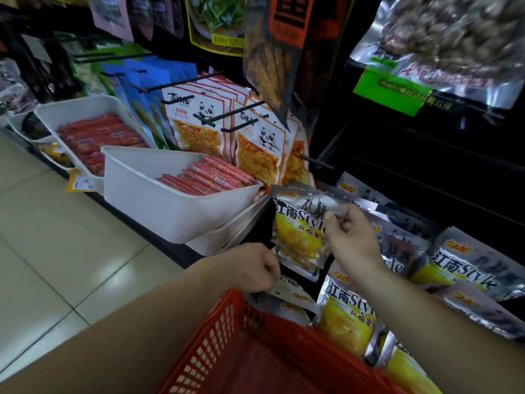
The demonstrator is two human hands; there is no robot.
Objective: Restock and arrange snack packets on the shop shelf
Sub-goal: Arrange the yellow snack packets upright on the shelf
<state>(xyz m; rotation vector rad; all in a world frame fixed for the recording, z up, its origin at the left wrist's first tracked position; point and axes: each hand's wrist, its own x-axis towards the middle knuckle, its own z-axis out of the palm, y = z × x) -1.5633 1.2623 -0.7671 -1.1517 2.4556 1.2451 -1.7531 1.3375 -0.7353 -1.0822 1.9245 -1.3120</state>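
Observation:
My right hand (pixel 348 237) pinches the top of a silver and yellow snack packet (pixel 298 231) that hangs low on the black rack. My left hand (pixel 257 267) grips the upper edge of another silver packet (pixel 287 294), which lies at the far rim of the red plastic basket (pixel 227 348). Several matching silver and yellow packets (pixel 466 268) hang on hooks to the right. One more matching packet (pixel 348 317) hangs just beyond the basket.
White bins (pixel 159 203) of red sausage sticks jut from the shelf on the left. Panda-print orange packets (pixel 199 129) hang on black hooks above. A bare hook (pixel 316 163) sticks out near them. Nut bags (pixel 443 49) hang top right. Tiled floor (pixel 56 251) lies to the left.

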